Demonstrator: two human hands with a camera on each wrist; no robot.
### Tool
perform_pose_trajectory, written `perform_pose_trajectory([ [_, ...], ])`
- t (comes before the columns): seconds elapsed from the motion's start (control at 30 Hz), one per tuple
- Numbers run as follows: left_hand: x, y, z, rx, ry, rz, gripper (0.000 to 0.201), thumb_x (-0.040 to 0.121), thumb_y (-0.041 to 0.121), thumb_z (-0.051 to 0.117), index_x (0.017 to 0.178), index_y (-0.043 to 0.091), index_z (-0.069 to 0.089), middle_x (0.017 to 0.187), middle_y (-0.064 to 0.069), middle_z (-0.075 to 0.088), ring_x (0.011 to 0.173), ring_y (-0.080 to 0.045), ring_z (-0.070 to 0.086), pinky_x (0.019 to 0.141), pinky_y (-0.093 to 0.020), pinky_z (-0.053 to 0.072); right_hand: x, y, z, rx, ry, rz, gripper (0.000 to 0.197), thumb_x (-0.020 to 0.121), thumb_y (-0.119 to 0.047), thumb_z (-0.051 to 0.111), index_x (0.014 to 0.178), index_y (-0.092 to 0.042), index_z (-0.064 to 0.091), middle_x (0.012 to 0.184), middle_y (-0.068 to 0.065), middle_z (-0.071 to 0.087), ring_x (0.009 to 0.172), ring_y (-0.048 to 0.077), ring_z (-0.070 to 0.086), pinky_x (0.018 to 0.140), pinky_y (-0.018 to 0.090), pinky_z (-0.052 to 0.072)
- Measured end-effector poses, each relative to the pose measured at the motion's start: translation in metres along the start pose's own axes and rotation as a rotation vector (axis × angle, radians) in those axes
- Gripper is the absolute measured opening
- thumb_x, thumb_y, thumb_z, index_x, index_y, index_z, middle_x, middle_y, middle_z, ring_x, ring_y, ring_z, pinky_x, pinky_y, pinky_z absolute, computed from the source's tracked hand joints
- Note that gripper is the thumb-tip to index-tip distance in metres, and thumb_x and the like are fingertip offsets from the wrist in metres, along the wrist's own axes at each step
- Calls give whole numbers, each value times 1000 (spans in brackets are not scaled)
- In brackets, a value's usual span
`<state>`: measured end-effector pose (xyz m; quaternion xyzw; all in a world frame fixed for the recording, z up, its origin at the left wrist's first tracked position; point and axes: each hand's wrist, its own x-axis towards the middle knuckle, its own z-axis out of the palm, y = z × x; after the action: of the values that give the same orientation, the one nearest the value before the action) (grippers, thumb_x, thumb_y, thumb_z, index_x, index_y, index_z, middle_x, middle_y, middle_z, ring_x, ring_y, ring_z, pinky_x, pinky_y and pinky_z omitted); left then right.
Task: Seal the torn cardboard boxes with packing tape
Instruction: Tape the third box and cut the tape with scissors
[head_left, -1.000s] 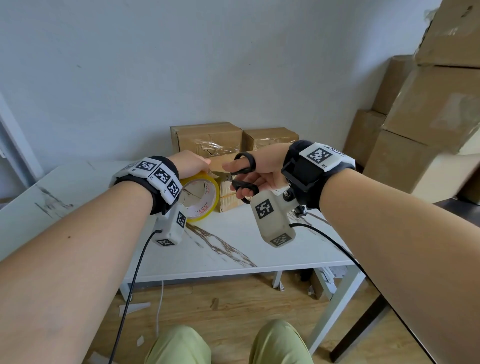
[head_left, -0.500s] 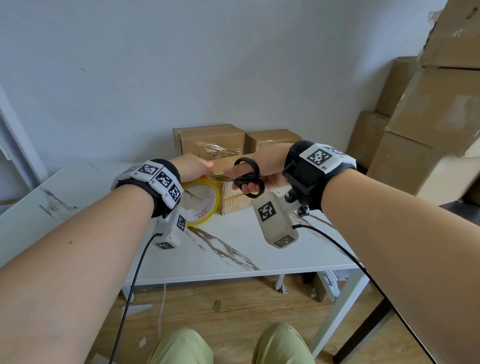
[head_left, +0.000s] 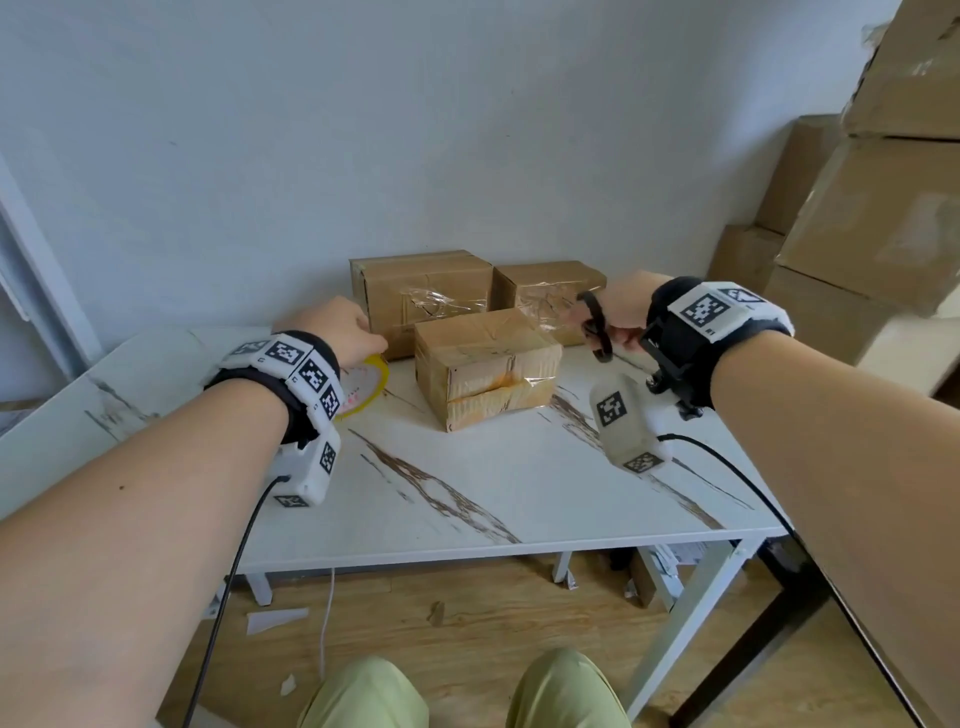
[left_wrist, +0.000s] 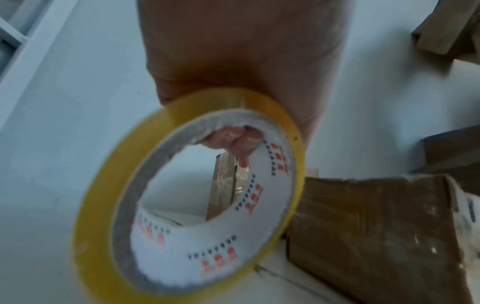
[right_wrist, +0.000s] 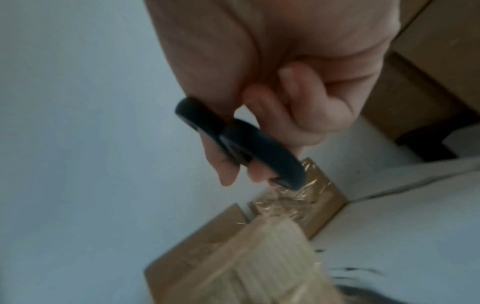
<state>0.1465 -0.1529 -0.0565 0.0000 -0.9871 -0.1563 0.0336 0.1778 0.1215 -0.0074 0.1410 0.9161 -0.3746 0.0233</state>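
Note:
My left hand (head_left: 343, 330) holds a yellow roll of packing tape (head_left: 363, 387) upright near the table, left of the boxes; in the left wrist view its fingertips (left_wrist: 233, 139) curl through the tape roll (left_wrist: 192, 205) core. My right hand (head_left: 621, 312) grips black-handled scissors (head_left: 595, 327) to the right of the boxes, fingers through the scissors' handles (right_wrist: 241, 142). A small taped cardboard box (head_left: 485, 364) stands between the hands on the white table (head_left: 519, 483). Two more taped boxes, one (head_left: 421, 291) left and one (head_left: 548, 291) right, sit behind it by the wall.
Large cardboard cartons (head_left: 862, 208) are stacked at the right beside the table. A cable (head_left: 727, 467) trails from my right wrist over the table's right end. Scraps of paper (head_left: 275, 621) lie on the wooden floor beneath. My knees (head_left: 467, 691) are at the bottom.
My hands have drawn apart and lowered: the left took the tape roll left toward the table, the right carried the scissors off to the right. The front box is now uncovered.

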Motion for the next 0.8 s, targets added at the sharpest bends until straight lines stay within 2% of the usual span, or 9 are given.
perform_pose_trajectory([
  [0.13, -7, 2, 3, 83, 8, 1, 12, 82, 31, 64, 94, 28, 62, 92, 1, 54, 88, -24, 53, 68, -26, 37, 9, 27, 9, -245, 27, 84, 23, 86, -29, 64, 73, -10, 58, 85, 9, 65, 75, 23, 60, 67, 28, 50],
  [0.27, -4, 12, 10, 162, -243, 31, 45, 83, 27, 67, 124, 12, 57, 113, -7, 59, 102, -25, 56, 77, -30, 45, 15, 46, 24, -201, -13, 145, 14, 87, -16, 62, 77, -10, 54, 81, 7, 57, 65, 17, 61, 50, 18, 50],
  [0.33, 0, 13, 15, 114, -275, 6, 52, 84, 26, 66, 131, 8, 52, 91, -6, 64, 85, -22, 59, 70, -29, 46, 25, 51, 30, -324, 10, 178, 17, 85, -22, 61, 78, -7, 60, 78, 9, 60, 69, 24, 55, 62, 26, 49],
  [0.37, 2, 13, 17, 76, -220, -4, 49, 85, 27, 64, 129, 9, 52, 84, -5, 62, 80, -22, 58, 67, -28, 45, 31, 53, 34, -382, 14, 183, 21, 85, -23, 60, 72, -6, 60, 73, 9, 60, 67, 24, 53, 64, 29, 46],
  [0.43, 8, 10, 19, 44, 7, 7, 42, 89, 33, 56, 128, 17, 52, 108, -6, 62, 96, -24, 58, 76, -31, 44, 38, 52, 39, -418, 18, 178, 20, 80, -21, 62, 68, -6, 59, 69, 8, 61, 64, 23, 54, 63, 28, 45],
  [0.57, 26, 17, 17, -124, 105, 75, 51, 91, 52, 46, 130, 20, 52, 138, -9, 44, 122, -27, 48, 100, -38, 39, 42, 42, 37, -132, 51, 77, 27, 85, -12, 61, 110, -5, 60, 104, 13, 60, 82, 21, 56, 79, 33, 55],
  [0.67, 35, 29, 21, -118, -86, 165, 64, 91, 57, 42, 138, 14, 46, 147, -8, 41, 133, -24, 41, 108, -37, 33, 36, 30, 43, 142, -59, 134, 35, 98, -22, 46, 124, 0, 52, 80, 14, 64, 44, 19, 60, 38, 19, 48],
  [0.7, 37, 32, 24, -73, -145, 171, 68, 91, 58, 41, 142, 12, 40, 149, -7, 38, 135, -23, 38, 109, -36, 31, 31, 26, 47, 220, -97, 188, 39, 100, -29, 41, 122, 1, 52, 71, 15, 66, 37, 21, 59, 35, 20, 47],
  [0.8, 39, 35, 29, -48, -208, 145, 77, 86, 60, 49, 143, 10, 36, 146, -7, 41, 131, -24, 42, 105, -35, 36, 29, 24, 57, 241, -193, 247, 67, 94, -56, 37, 123, 2, 49, 80, 21, 70, 69, 30, 71, 64, 38, 60],
])
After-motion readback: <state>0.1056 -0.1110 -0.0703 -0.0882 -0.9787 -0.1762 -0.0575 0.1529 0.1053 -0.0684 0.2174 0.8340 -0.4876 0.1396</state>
